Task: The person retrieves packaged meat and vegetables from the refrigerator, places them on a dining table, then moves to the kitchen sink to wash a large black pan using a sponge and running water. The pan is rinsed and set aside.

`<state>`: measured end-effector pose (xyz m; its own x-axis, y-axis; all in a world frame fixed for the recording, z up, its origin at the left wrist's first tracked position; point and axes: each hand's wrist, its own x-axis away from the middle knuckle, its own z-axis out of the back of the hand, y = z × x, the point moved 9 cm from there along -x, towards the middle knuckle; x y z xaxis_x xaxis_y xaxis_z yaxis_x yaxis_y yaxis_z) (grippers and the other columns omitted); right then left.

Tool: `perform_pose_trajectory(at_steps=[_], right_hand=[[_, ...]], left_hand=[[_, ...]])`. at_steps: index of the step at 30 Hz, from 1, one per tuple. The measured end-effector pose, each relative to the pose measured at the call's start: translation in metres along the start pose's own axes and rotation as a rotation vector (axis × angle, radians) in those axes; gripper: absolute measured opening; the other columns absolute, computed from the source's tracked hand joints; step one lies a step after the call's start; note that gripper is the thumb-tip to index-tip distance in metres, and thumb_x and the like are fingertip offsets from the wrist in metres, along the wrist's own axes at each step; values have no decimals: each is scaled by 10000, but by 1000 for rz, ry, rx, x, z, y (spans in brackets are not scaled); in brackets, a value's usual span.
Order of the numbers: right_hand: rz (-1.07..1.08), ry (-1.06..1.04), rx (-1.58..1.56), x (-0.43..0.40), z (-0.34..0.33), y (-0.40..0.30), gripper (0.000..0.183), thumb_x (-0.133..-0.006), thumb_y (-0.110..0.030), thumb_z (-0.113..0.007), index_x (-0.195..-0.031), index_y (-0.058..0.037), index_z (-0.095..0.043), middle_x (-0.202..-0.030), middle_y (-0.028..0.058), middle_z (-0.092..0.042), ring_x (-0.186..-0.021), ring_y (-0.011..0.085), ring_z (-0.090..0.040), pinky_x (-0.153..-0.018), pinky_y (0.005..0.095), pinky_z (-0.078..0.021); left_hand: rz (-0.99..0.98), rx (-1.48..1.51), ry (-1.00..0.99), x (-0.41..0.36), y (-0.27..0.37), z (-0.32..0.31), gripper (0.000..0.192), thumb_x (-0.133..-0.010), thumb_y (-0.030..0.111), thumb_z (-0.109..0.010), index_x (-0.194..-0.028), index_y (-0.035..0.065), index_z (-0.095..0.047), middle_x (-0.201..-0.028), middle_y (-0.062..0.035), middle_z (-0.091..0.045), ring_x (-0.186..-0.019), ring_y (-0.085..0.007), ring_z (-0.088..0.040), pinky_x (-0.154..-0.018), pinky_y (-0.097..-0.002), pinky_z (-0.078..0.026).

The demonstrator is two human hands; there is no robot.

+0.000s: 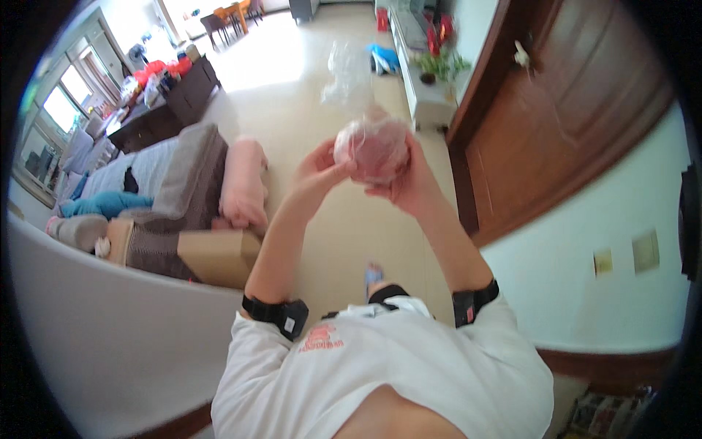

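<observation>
A rounded pinkish bundle in clear plastic (375, 151) is held up in front of me between both hands. My left hand (323, 170) grips it from the left, its thumb across the near side. From the right and underneath, my right hand (411, 178) supports it with curled fingers. Loose clear plastic (345, 77) spreads upward in the picture beyond the bundle and looks blurred. What the wrapping contains cannot be made out exactly.
On the left stand a grey sofa (186, 164), a rolled pink bundle (242, 178) and a cardboard box (216, 252). To the right are a brown wooden door (548, 120) and a white low cabinet (430, 104) with a green plant (444, 63). A blue bag (384, 57) lies on the tiled floor.
</observation>
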<state>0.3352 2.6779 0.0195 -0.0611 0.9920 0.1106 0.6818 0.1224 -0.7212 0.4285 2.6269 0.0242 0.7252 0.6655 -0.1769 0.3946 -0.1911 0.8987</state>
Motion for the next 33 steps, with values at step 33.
perform_pose_trajectory(at_steps=[33], right_hand=[[-81,-34,353,-1229,213,-304,291,-800,-232,-534,-1063,-107,-542,-969,40,-568,-873,151,-577,-694,300,-515]], left_hand=[[450,-40,-18,-971,42,769,588,-831,361,-594,-1259,24,-374,-1093,-88,-547,-925,-162,-577,-771,-325,-505]])
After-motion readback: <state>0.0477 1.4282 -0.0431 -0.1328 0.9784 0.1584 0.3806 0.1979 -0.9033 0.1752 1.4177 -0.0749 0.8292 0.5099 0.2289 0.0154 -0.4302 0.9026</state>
